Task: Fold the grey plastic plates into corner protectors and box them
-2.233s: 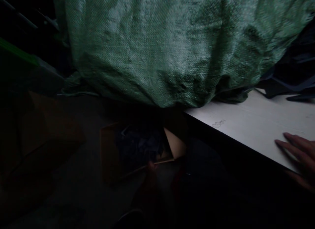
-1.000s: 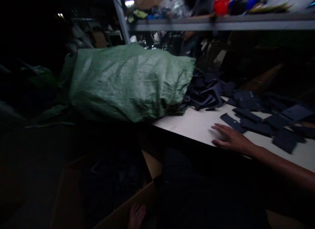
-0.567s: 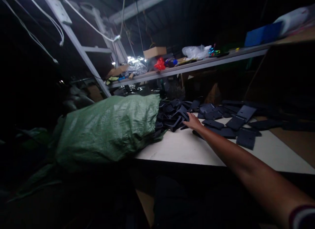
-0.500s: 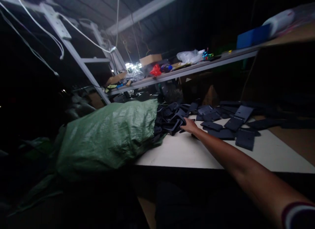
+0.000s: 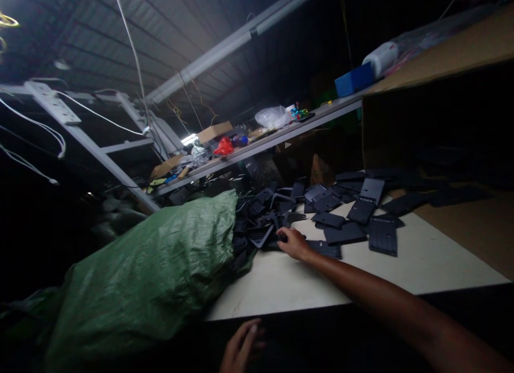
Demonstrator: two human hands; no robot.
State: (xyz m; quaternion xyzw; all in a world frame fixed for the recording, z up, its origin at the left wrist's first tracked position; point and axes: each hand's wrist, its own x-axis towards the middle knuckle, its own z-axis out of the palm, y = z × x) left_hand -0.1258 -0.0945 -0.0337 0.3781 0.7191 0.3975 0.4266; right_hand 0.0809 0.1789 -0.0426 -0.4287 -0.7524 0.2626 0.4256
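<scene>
1. We judge the work to be only partway along: several flat dark pieces (image 5: 344, 234) lie spread, some overlapping, on the white tabletop (image 5: 281, 284).
2. What looks left to deal with is the tangled heap of dark parts (image 5: 257, 207), piled at the mouth of the green sack (image 5: 160, 266). We cannot see how much the sack holds.
3. Our right hand (image 5: 294, 244) is at the near edge of the heap, fingers bent; we cannot tell whether they are clamped on a part.
4. Our left hand (image 5: 243, 345) is below the table's front edge, fingers loosely curled and slightly apart, with nothing visible in it.
</scene>
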